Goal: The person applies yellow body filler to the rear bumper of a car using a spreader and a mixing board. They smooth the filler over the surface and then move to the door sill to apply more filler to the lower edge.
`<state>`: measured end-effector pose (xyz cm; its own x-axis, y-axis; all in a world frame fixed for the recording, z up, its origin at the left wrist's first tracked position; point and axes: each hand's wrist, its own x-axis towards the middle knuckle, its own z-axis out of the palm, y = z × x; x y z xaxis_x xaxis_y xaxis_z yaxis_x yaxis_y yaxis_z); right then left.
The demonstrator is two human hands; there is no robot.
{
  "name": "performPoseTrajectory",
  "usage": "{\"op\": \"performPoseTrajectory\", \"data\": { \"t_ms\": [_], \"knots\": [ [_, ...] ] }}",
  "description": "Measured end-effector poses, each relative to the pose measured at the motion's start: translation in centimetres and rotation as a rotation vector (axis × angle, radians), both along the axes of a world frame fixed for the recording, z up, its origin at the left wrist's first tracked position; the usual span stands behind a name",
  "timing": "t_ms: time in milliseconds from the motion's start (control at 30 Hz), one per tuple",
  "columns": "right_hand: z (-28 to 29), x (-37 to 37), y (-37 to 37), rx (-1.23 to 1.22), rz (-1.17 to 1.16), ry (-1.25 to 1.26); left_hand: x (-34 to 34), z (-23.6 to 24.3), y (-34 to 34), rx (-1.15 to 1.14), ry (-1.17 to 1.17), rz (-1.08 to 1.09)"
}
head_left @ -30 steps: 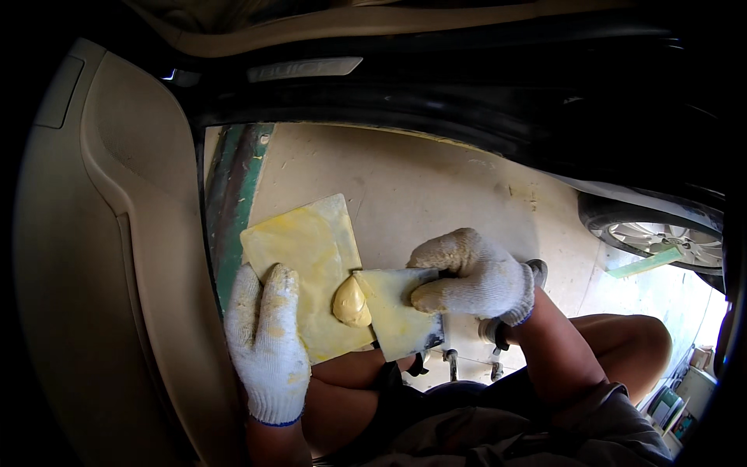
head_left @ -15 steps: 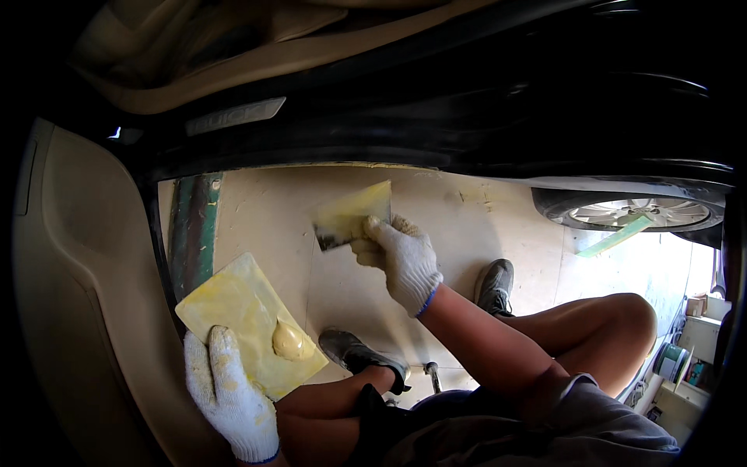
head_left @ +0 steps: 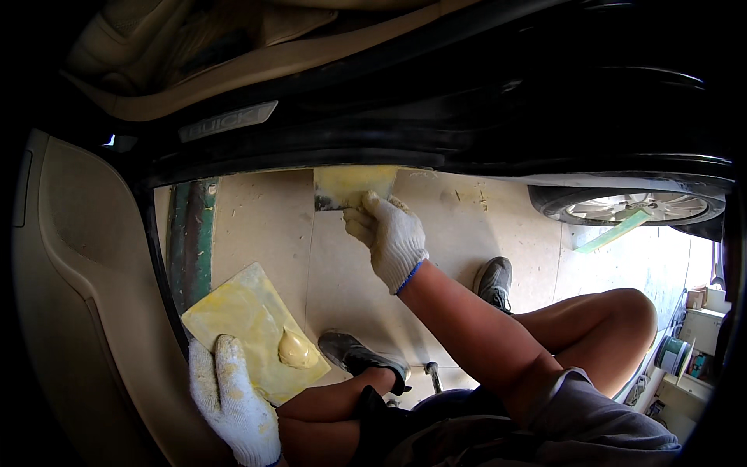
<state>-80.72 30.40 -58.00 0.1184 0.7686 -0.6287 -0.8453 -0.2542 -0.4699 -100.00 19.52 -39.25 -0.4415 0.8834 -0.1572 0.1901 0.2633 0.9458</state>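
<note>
My right hand (head_left: 394, 233), in a white knit glove, pinches a flat putty spreader (head_left: 350, 187) smeared yellow. The spreader's far edge meets the lower edge of the black car sill (head_left: 467, 148); whether it touches or passes underneath is hidden. At the lower left, my gloved left hand (head_left: 233, 397) grips a square mixing board (head_left: 241, 311) stained yellow, its fingers lying over the near left part. A glossy mound of pale yellow putty (head_left: 296, 349) sits near the board's right corner.
An open beige door panel (head_left: 85, 257) stands at my left. To the right are a car wheel (head_left: 638, 208) and a green strip (head_left: 615, 232) leaning by it. My shoes (head_left: 496, 282) rest on the pale floor. A cart (head_left: 692, 358) with supplies stands at far right.
My right hand has moved the spreader away from me and slightly left, up to the sill's lower edge. The board in my left hand has shifted only slightly.
</note>
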Motion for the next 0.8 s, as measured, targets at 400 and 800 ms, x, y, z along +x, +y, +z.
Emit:
{"op": "performPoseTrajectory", "data": {
  "t_ms": [400,800],
  "knots": [
    [1.4,-1.2,-1.0,-0.101,0.004,-0.138,-0.2,-0.2,0.0,-0.001,-0.030,0.022],
    [-1.4,-2.5,0.6,0.053,0.033,0.027,-0.7,0.2,-0.2,-0.045,0.039,-0.099]
  ]
}}
